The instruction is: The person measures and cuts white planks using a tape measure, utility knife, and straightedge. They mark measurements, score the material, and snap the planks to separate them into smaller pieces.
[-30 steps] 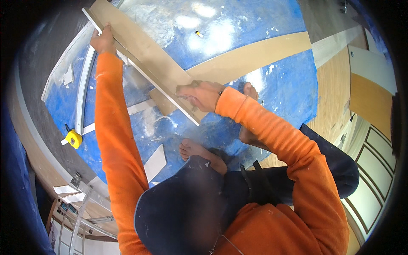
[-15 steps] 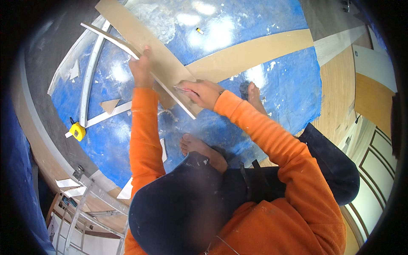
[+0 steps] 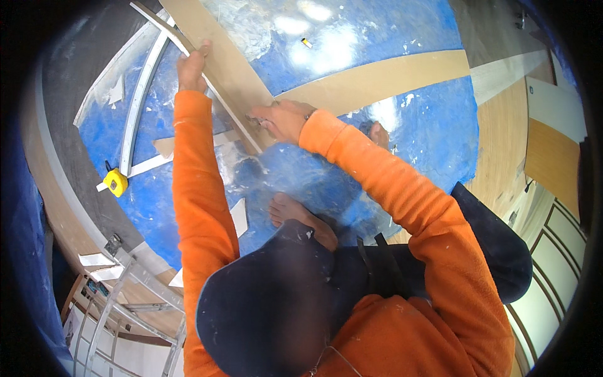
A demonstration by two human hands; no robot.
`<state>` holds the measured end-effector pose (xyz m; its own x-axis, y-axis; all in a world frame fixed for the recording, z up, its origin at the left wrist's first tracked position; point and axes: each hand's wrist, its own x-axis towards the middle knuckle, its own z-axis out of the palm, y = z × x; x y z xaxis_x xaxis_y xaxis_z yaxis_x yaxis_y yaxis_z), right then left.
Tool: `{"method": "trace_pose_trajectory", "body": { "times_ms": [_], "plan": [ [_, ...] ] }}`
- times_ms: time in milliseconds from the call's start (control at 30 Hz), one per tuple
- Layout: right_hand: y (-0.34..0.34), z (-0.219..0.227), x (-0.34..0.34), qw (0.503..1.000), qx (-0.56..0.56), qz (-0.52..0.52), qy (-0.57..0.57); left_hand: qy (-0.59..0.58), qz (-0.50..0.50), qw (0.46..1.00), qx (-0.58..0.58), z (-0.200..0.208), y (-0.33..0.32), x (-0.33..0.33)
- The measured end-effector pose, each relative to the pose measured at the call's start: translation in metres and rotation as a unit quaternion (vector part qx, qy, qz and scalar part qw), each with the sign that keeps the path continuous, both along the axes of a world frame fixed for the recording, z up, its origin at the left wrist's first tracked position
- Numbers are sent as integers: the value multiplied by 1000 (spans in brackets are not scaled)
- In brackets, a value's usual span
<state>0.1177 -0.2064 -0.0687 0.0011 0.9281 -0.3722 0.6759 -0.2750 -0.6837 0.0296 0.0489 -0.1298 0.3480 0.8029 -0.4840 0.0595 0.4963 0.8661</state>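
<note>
Your left hand (image 3: 193, 68) is closed on a narrow strip (image 3: 229, 110) with a white edge, its thumb over the top. The strip runs slantwise from the upper left down toward your feet, along the side of a wide tan board (image 3: 217, 47); whether the two are joined cannot be told. Your right hand (image 3: 284, 119) is curled around a small tool (image 3: 259, 119) at the strip's lower end, too blurred to tell its kind.

Around you, a blue sheet (image 3: 427, 138) covers the floor. A second tan board (image 3: 389, 72) lies across it, meeting the first near your right hand. To the left, a long white bar (image 3: 139, 103) curves down to a thin white strip (image 3: 151, 163), and a yellow tape measure (image 3: 115, 181) sits over that strip's left end. Your left sleeve (image 3: 198, 163) crosses over the thin strip and hides part of it. A tan scrap (image 3: 164, 146) lies just left of your sleeve, and a white scrap (image 3: 239, 217) between that sleeve and your bare left foot (image 3: 295, 210). Your other foot (image 3: 379, 134) is close beyond your right wrist. A small yellow-and-black piece (image 3: 306, 43) lies farther off, and a stepladder (image 3: 103, 320) stands at the lower left.
</note>
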Motion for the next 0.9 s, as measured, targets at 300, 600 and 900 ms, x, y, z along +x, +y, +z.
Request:
{"method": "trace_pose_trajectory", "body": {
  "times_ms": [300, 600, 900],
  "plan": [
    [-87, 0, 1, 982, -86, 166, -14, 12, -19, 1000, 17, -5, 8, 10],
    [-65, 41, 59, 996, -6, -93, 11, 39, 18, 998, 36, 44, -40, -54],
    [38, 13, 33, 964, 96, -232, -91, 425, 105, 859, 265, 63, -163, -231]
  ]
}}
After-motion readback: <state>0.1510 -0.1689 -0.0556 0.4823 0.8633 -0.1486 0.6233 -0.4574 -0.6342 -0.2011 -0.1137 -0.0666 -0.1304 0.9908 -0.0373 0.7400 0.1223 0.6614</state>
